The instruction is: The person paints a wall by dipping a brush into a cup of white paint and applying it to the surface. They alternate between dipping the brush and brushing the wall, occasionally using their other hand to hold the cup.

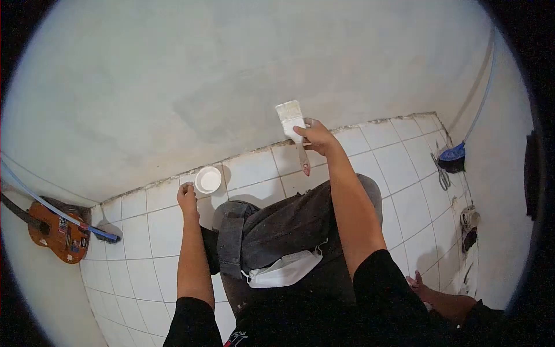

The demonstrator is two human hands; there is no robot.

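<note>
My right hand [317,137] is closed around the handle of a flat paintbrush [290,117]. Its white-coated bristles point up toward the wall, and the reddish handle end hangs below my fingers. Low on the left, my left hand [187,199] has its fingers curled at the side of a small white cup [208,180], apparently gripping it; the exact hold is partly hidden. Pale contents show inside the cup, close to the foot of the wall. Between the brush and the pale grey wall [231,75] I cannot make out any contact.
A white face mask [286,270] lies on my lap. White tiles [130,231] cover the floor. An orange guitar [60,234] and a blue-handled broom [104,234] are at left. At right are a blue brush head [452,157], scissors [443,176] and another person's bare limb [445,301].
</note>
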